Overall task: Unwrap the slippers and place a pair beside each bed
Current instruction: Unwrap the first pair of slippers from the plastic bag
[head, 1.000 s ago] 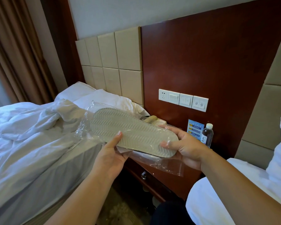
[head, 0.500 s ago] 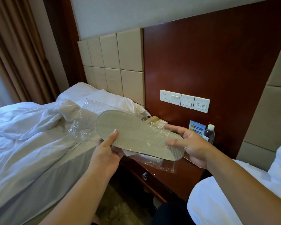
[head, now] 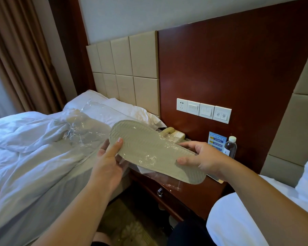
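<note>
A beige slipper pack in clear plastic wrap is held sole-up between the two beds, above the nightstand edge. My left hand grips its toe end from below, thumb pressed on the sole. My right hand holds the heel end, fingers over the edge. Loose clear wrap trails off the toe end to the left over the left bed. I cannot tell how many slippers are in the wrap. The right bed shows at the lower right.
A dark wooden nightstand with a drawer knob stands between the beds. On it are a beige telephone, a water bottle and a blue card. Wall switches sit above. Patterned carpet lies below.
Both hands have carried the wrapped slippers slightly right and down. The loose wrap at the toe end has stretched out further to the left.
</note>
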Demonstrator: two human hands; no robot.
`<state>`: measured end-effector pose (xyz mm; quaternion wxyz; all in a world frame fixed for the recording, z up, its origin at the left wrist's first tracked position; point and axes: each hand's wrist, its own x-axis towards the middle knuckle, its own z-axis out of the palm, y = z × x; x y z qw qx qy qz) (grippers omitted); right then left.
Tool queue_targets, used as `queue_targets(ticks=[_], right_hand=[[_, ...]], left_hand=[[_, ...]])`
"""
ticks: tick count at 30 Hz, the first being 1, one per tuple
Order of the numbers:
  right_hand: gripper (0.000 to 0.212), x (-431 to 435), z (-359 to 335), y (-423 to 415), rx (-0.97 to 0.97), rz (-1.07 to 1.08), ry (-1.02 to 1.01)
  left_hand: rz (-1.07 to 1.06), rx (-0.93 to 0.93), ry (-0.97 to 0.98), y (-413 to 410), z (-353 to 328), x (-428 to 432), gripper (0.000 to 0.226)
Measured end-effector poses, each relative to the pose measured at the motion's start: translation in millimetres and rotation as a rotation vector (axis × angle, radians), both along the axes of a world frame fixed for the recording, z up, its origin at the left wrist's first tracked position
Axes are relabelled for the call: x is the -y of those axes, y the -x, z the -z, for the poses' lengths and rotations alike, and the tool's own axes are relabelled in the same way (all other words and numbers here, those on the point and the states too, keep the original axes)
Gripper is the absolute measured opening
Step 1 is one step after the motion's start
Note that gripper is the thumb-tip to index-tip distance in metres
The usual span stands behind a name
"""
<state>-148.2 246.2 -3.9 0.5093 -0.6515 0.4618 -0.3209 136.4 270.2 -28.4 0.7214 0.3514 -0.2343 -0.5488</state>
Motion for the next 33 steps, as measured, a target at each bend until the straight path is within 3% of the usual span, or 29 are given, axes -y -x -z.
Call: queue_targets(ticks=[3, 6, 11, 19, 23, 30, 33], right_hand=[[0.055, 1.8, 0.8, 5.5, -0.01, 0.022, -0.003], [0.052, 1.0, 4.9, 10.4, 0.001, 0.025, -0.016], [0.046, -2.6, 10.1, 4.8, 0.051, 0.025, -0.024], [0.043, -9.4, 18.6, -1.8, 0.058, -0.025, -0.072], [0.044, -10.0, 19.0, 2.2, -0.03, -0.031, -0.083], [0.068, -11.4, 19.8, -9.4, -0.214, -0.011, 0.027], [0.068, -10.2, 21.0, -2.3, -0.212, -0.031, -0.001]], left_hand=[[-0.042, -0.037, 0.003, -9.4, -3.6, -1.7, 0.062], [-0.009, -0.02, 0.033, -14.1, -7.3, -5.5, 0.088], [0.057, -0.011, -0.051, 10.3, 0.6, -14.6, 0.101], [0.093, -0.032, -0.084, 46.0, 24.5, -20.1, 0.06], [0.038, 0.013, -0.076, 42.5, 18.8, -16.0, 0.063], [0.037, 0.101, -0.104, 53.2, 16.8, -15.2, 0.07], [0.005, 0.107, -0.119, 47.4, 13.3, -12.1, 0.071]])
